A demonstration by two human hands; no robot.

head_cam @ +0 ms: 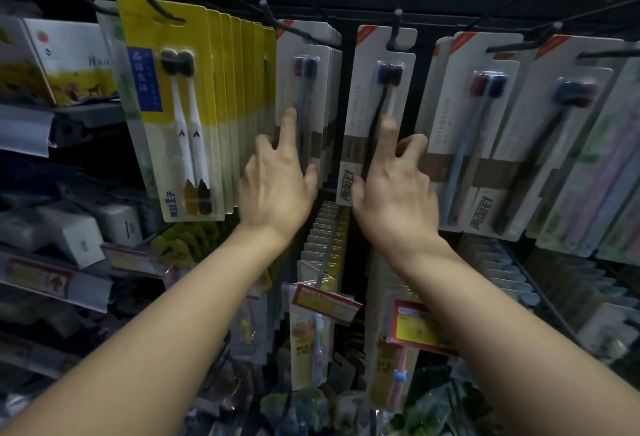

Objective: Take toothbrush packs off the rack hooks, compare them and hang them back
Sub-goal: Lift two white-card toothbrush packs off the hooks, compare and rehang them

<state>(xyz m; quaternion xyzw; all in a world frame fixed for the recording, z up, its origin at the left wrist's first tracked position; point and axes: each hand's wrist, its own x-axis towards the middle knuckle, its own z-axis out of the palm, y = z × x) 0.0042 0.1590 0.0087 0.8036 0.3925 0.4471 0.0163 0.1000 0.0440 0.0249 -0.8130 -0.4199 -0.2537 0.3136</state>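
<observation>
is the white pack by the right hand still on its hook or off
On its hook: the white pack hangs from the hook through its top slot.

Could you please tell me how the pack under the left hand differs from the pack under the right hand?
The left pack fronts a stack of several on its hook; the right pack seems to hang alone. The left pack's front brush handle is blue-grey, the right pack's is black. The left hand and right hand each touch theirs with an extended finger. Both are white cards holding two dark-headed toothbrushes.
</observation>
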